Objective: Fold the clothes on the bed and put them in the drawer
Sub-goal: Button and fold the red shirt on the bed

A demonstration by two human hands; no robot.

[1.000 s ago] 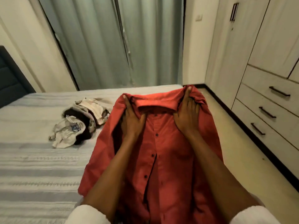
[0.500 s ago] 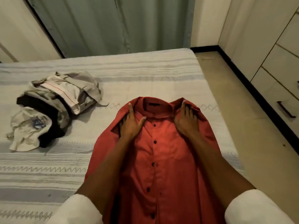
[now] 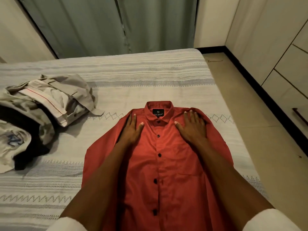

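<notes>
On the striped bed (image 3: 150, 77), a red shirt (image 3: 166, 164) lies flat.

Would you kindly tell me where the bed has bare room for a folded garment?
Bare striped bedcover lies between the red button-up shirt and green curtains. The left holds the crumpled clothes heap.
</notes>
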